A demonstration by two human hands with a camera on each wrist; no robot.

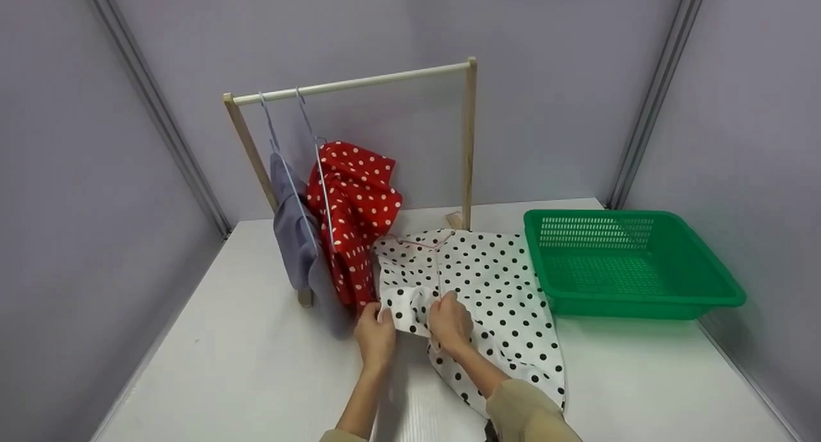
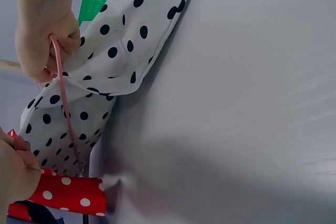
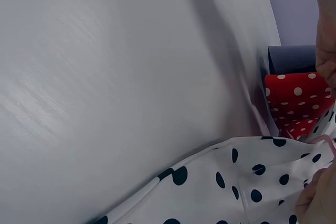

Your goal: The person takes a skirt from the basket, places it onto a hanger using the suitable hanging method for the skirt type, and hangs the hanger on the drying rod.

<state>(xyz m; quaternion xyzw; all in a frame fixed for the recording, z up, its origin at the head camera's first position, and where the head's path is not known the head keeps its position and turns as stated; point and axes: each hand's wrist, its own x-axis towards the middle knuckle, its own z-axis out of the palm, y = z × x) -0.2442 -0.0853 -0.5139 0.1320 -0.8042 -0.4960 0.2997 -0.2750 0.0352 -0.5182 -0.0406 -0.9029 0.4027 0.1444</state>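
Observation:
A white garment with black polka dots (image 1: 507, 281) lies spread on the table. At its left side my left hand (image 1: 375, 339) pinches the cloth's edge between thumb and fingers. My right hand (image 1: 451, 323) grips a thin pink hanger (image 2: 65, 103), curled round its wire in the left wrist view. Part of the hanger lies across the dotted cloth, and the cloth is folded up between my two hands. Close beside my left hand hangs a red garment with white dots (image 1: 356, 198). The right wrist view shows my right hand (image 3: 317, 198) only in part.
A wooden rack (image 1: 470, 147) with a pale rail (image 1: 378, 79) stands at the back. On its left side hang a grey-blue garment (image 1: 292, 237) and the red one, on light hangers (image 1: 308, 118). A green plastic basket (image 1: 632, 306) sits on the white table (image 1: 211, 346) at the right.

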